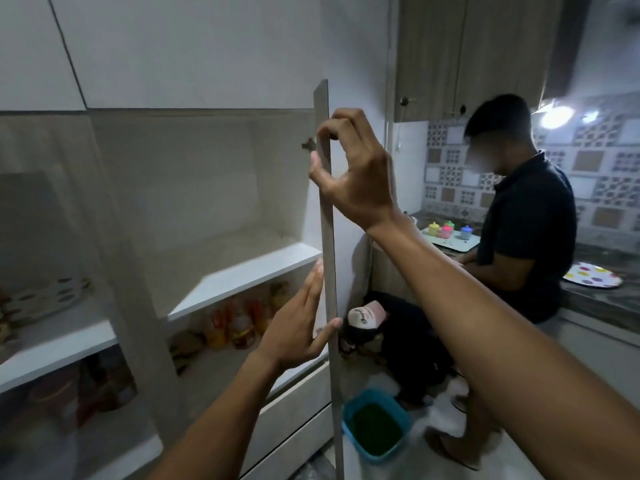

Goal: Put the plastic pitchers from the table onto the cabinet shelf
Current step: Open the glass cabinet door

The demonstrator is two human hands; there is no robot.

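Note:
The tall cabinet door (328,237) stands open and I see it edge-on in the middle of the view. My right hand (356,171) grips its upper edge, fingers curled round it. Lower down, my left hand (298,327) holds the same door, fingers flat on the inner face and thumb over the edge. Behind the door, the white cabinet shelf (242,271) is bare. Several small coloured plastic pitchers (446,231) stand on a white tray (450,244) on the counter at the right, far from both hands.
A person in a dark shirt (526,230) stands at the counter by the pitchers. Another person in a cap (367,317) crouches on the floor beside the door. A blue tub (375,424) sits on the floor. Bottles (239,327) fill the space below the shelf.

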